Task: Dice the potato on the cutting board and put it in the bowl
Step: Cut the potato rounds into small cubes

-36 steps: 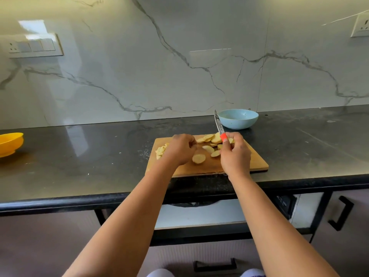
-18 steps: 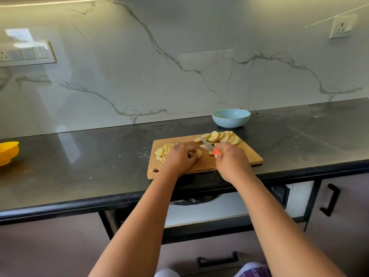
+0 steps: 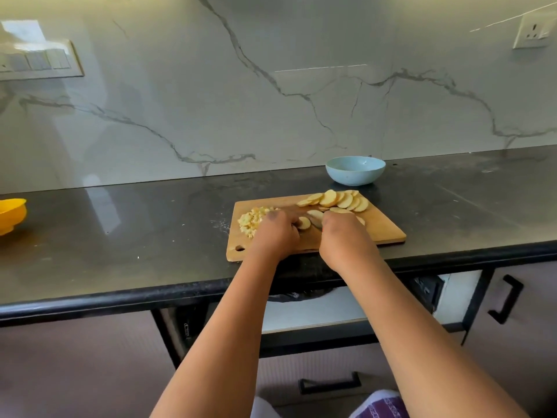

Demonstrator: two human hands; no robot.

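Head view: my left hand (image 3: pixel 275 233) fingers pinch a thin, slippery potato slice (image 3: pixel 303 223) by its edge, while my right hand (image 3: pixel 342 235) grips the knife (image 3: pixel 316 221).

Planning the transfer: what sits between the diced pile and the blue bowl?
Head view: the fanned potato slices on the board, then bare counter.

Potato slices (image 3: pixel 337 201) fanned on the wooden board (image 3: pixel 382 229) — pale-blue bowl (image 3: pixel 355 171) behind.

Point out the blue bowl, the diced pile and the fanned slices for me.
blue bowl (image 3: pixel 355 175): head view, front wall.
diced pile (image 3: pixel 251 220): head view, middle of heap.
fanned slices (image 3: pixel 337 200): head view, middle slice.
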